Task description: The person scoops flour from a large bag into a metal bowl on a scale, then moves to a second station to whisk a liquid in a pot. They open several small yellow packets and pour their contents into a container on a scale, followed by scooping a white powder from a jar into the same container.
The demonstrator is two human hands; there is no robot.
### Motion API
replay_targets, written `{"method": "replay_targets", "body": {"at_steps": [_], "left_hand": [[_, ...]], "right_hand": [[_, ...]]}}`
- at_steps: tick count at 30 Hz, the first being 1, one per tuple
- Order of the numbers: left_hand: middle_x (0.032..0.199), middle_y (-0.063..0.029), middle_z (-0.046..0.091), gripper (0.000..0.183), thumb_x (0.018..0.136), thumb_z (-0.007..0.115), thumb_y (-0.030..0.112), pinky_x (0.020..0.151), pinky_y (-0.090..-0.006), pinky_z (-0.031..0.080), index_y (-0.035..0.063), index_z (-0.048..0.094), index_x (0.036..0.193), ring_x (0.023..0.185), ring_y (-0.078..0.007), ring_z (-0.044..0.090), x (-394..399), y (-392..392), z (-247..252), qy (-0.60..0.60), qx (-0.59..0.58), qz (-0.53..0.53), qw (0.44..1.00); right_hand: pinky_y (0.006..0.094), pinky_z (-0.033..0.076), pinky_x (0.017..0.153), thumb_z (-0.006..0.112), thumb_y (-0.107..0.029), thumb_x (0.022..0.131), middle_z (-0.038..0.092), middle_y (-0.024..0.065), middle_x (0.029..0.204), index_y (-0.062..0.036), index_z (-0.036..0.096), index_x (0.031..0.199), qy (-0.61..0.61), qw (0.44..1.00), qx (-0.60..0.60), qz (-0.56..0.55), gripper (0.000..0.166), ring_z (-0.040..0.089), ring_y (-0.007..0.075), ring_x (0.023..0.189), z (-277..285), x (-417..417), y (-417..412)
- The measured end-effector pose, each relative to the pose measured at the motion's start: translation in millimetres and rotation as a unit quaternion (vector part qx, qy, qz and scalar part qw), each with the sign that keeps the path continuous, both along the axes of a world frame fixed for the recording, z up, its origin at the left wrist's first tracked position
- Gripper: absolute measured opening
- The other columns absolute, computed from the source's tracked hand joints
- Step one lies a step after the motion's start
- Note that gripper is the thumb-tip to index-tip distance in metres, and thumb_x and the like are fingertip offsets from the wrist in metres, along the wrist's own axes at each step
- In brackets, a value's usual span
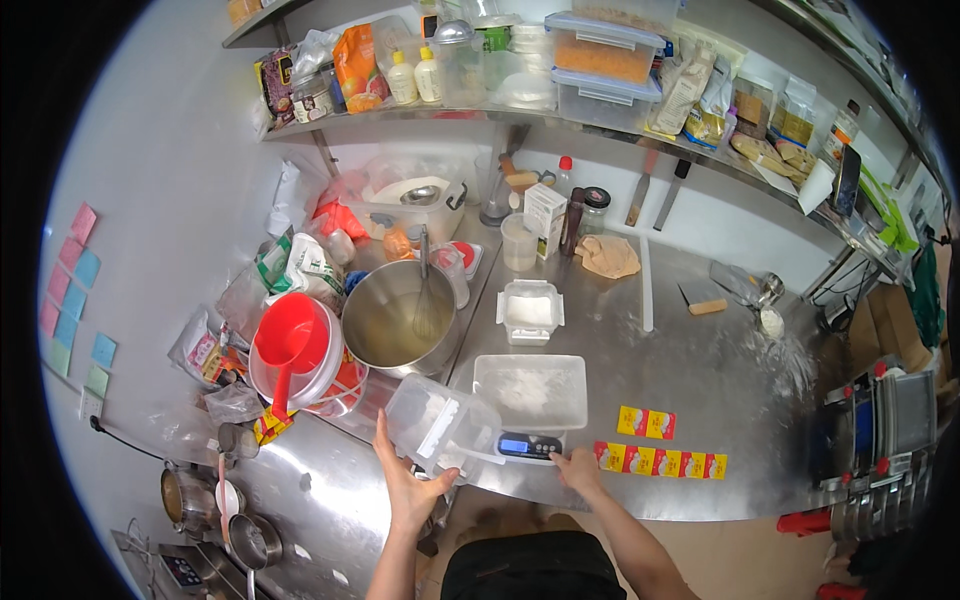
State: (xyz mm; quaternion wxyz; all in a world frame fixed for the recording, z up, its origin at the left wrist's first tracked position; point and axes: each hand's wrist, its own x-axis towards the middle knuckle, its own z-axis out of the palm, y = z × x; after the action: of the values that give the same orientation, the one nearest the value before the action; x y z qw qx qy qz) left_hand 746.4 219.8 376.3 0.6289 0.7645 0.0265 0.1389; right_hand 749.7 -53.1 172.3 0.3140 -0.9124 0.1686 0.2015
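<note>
My left hand (411,484) grips a clear plastic container (424,420), tilted, with white powder and what looks like a scoop handle in it. My right hand (581,474) touches the button side of a digital kitchen scale (529,447) with a fingertip and holds nothing. A translucent plastic tub (577,390) with white powder at its bottom sits on the scale. Behind it stands a smaller clear lidded-type box (530,335) with white powder. A steel mixing bowl (360,337) at the left holds liquid and a wire whisk (426,311).
Several yellow and red sachets (654,460) lie in two rows on the steel worktop (675,375). A red plastic ladle (289,337) rests on white tubs at left. A wooden-handled scraper (707,307) and a long white strip (646,285) lie behind. A loaded shelf (450,114) runs above.
</note>
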Motion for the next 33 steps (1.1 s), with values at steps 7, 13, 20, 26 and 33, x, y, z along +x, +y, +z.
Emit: {"method": "replay_targets", "body": {"at_steps": [7,13,20,26,33], "left_hand": [[0.131,-0.0138,0.025,0.125,0.05,0.088,0.025,0.097,-0.0464,0.042,0.0106,0.009,0.145,0.124,-0.0316,0.037,-4.4,-6.4,-4.2,0.008,-0.019,-0.013,1.0],[0.129,-0.0132,0.025,0.123,0.05,0.087,0.018,0.099,-0.0456,0.041,0.0086,0.01,0.145,0.123,-0.03,0.036,-7.4,-9.5,-8.3,0.006,-0.019,-0.023,1.0],[0.129,-0.014,0.025,0.121,0.052,0.086,0.015,0.1,-0.0459,0.04,0.0055,0.009,0.144,0.123,-0.0304,0.036,-11.1,-13.5,-8.7,0.016,0.019,-0.025,0.999],[0.131,-0.0145,0.025,0.116,0.055,0.084,0.008,0.1,-0.0474,0.039,0.0081,0.01,0.144,0.124,-0.0314,0.034,-11.9,-2.4,-19.4,0.056,0.029,0.036,0.997],[0.134,-0.0138,0.023,0.116,0.055,0.083,0.01,0.1,-0.0484,0.039,0.0106,0.011,0.145,0.126,-0.0324,0.033,-23.0,17.2,-24.0,0.045,0.005,0.067,0.997]], "right_hand": [[0.0225,0.043,0.05,0.05,-0.023,0.095,0.063,0.0096,0.075,0.0024,0.056,0.094,0.006,0.829,0.55,-0.101,0.026,0.054,0.0105,0.055,157.2,-17.3,62.7],[0.0199,0.041,0.05,0.052,-0.02,0.093,0.065,0.0098,0.081,0.0041,0.057,0.097,0.02,0.841,0.537,-0.059,0.025,0.053,0.0077,0.057,178.1,-15.0,71.2],[0.0207,0.039,0.047,0.053,-0.016,0.092,0.065,0.0107,0.08,0.0033,0.059,0.094,0.042,0.821,0.563,-0.082,0.02,0.051,0.0073,0.055,173.8,-16.2,67.3],[0.0213,0.034,0.045,0.054,-0.015,0.09,0.065,0.0139,0.079,0.0024,0.059,0.089,0.029,0.811,0.569,-0.133,0.018,0.049,0.0092,0.052,165.3,-3.0,36.9],[0.0247,0.042,0.046,0.055,-0.015,0.088,0.067,0.0107,0.077,0.0012,0.059,0.086,-0.122,0.914,0.366,-0.127,0.017,0.055,0.0108,0.053,132.7,59.1,2.7]]}}
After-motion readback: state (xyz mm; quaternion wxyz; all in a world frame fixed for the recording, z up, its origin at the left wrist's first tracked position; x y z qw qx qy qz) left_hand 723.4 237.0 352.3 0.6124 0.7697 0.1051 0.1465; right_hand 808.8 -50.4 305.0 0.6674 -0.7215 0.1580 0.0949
